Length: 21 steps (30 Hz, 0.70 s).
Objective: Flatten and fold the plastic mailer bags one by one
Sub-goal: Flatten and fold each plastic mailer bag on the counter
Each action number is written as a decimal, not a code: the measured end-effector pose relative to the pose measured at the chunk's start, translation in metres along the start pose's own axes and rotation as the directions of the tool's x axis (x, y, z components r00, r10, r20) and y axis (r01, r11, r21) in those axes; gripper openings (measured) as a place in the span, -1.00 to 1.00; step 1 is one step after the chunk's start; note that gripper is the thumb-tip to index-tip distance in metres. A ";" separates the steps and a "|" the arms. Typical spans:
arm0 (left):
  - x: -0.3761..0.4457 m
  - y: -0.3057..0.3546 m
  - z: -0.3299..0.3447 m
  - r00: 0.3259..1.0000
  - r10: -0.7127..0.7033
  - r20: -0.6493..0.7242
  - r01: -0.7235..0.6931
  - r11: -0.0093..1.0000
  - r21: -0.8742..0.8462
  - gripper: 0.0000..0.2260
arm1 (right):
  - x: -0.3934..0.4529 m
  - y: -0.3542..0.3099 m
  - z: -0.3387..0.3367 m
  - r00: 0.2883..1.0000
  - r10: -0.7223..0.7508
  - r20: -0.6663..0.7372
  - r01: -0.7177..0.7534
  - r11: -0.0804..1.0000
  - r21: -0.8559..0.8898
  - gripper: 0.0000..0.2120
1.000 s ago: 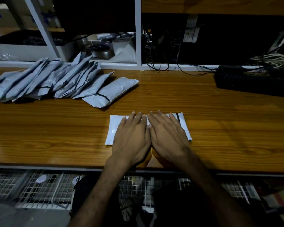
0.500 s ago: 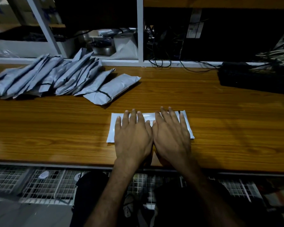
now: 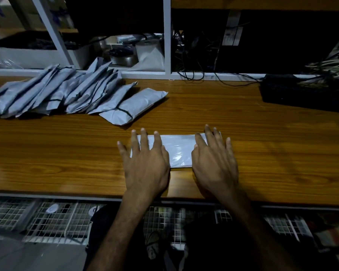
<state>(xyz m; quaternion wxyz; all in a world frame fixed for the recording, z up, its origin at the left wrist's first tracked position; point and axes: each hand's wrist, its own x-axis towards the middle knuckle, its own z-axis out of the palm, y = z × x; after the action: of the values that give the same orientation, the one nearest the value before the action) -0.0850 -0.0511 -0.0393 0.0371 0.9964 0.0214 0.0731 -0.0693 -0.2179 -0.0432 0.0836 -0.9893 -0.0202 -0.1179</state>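
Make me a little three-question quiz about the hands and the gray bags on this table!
1. True or false: both hands lie flat on the mailer bag.
2. Where is the pile of folded bags: A) beyond the left hand, toward the shelf, B) beside the right hand, C) on the floor?
3. Fill in: the bag lies on a wooden ____.

Key:
1. True; fingers are straight, one hand over each end.
2. A.
3. Table.
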 end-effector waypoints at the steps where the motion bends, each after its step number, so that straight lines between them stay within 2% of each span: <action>1: 0.000 -0.003 0.000 1.000 -0.002 0.009 0.002 1.000 -0.004 -0.38 | 0.000 0.003 -0.001 1.000 0.005 0.022 -0.005 1.000 0.004 -0.33; 5: -0.001 -0.013 -0.001 1.000 -0.011 0.018 0.012 0.999 -0.037 -0.38 | -0.002 0.014 -0.003 1.000 0.005 0.025 -0.006 1.000 0.008 -0.29; 11: -0.004 -0.028 -0.001 0.999 -0.036 0.025 0.038 0.996 -0.082 -0.38 | -0.002 0.024 -0.004 0.996 0.042 0.078 -0.044 0.999 0.029 -0.48; 16: -0.006 -0.039 -0.004 0.997 -0.064 0.041 0.067 0.994 -0.083 -0.49 | -0.002 0.030 -0.006 0.994 0.042 0.102 -0.046 0.998 0.036 -0.45; 21: -0.007 -0.046 -0.008 0.996 -0.072 0.050 0.077 0.992 -0.103 -0.51 | -0.003 0.035 -0.009 0.993 0.044 0.114 -0.048 0.998 0.036 -0.45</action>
<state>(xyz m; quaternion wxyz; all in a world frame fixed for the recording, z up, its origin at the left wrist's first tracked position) -0.0946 -0.0053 -0.0364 0.0926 0.9930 0.0539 0.0496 -0.0727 -0.2537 -0.0407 0.1041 -0.9928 -0.0044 -0.0594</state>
